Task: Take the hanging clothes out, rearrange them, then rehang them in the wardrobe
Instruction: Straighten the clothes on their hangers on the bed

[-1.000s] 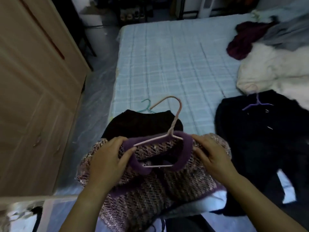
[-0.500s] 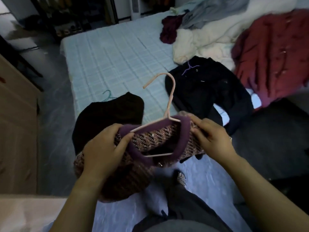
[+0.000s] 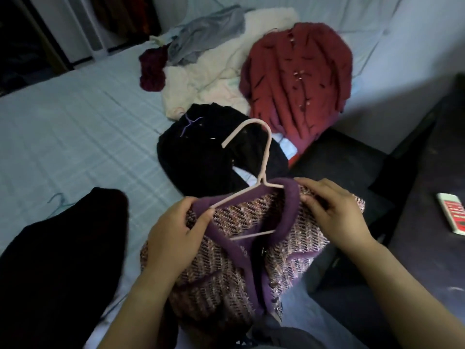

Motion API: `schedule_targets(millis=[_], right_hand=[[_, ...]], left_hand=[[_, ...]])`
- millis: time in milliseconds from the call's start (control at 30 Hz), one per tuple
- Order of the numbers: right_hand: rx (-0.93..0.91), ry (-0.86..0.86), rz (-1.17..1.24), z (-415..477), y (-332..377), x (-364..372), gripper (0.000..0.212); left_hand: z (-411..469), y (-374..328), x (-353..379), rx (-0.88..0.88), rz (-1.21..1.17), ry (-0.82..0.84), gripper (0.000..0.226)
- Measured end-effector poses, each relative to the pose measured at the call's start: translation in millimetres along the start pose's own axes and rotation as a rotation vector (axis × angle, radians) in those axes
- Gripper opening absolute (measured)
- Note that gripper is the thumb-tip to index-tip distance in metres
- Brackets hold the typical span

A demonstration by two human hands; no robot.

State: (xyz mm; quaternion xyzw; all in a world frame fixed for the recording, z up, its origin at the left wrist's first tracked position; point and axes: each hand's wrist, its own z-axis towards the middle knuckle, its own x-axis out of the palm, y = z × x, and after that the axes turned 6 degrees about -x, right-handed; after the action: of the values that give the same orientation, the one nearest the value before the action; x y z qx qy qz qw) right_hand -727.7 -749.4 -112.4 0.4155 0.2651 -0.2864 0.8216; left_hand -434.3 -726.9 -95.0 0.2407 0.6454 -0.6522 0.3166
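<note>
A pink-and-purple tweed jacket [image 3: 234,270] with a purple collar hangs on a pale pink hanger [image 3: 263,167], held up in front of me over the bed's corner. My left hand [image 3: 173,238] grips the jacket's left shoulder and the hanger's arm. My right hand [image 3: 334,212] pinches the right shoulder at the collar. Behind them lies a black garment [image 3: 201,157] with a purple hanger [image 3: 188,122] in it. Another dark garment [image 3: 63,253] on a teal hanger [image 3: 59,200] lies at the left.
The bed [image 3: 75,137] has a light blue checked sheet. At its far side lie a red coat [image 3: 297,79], a cream fleece [image 3: 208,76], a grey garment [image 3: 203,34] and a maroon bundle [image 3: 153,69]. A dark table [image 3: 427,248] with a red-and-white box [image 3: 453,215] stands at the right.
My view has swung right, away from the wooden wardrobe toward the bed's far corner and the dark table. Both hands keep their hold on the tweed jacket and hanger, which is lifted off the bed.
</note>
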Motion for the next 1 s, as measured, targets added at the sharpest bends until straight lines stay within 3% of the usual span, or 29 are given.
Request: schedule_targets(millis=[233,433,567,733,1000], right_hand=[[0.081,0.006,-0.067,16.0,-118.9,-61.2,0.031],[0.098,-0.137,-0.070,51.0,-192.0,-96.9,0.030],[0.103,-0.236,-0.089,112.8,-245.5,-112.9,0.031],[0.056,-0.313,-0.154,215.4,-322.3,-131.9,0.028],[-0.035,-0.385,-0.273,384.5,-416.8,-164.9,0.030]], left_hand=[[76.7,-96.6,97.3,0.049,0.040,0.095,0.023],[154.6,-168.4,148.1,0.200,0.070,0.162,0.026],[224.3,-211.2,175.6,0.295,0.086,0.095,0.038],[330.0,-261.1,208.6,0.335,0.063,-0.041,0.026],[513.3,-326.3,226.6,0.345,-0.082,-0.128,0.023]])
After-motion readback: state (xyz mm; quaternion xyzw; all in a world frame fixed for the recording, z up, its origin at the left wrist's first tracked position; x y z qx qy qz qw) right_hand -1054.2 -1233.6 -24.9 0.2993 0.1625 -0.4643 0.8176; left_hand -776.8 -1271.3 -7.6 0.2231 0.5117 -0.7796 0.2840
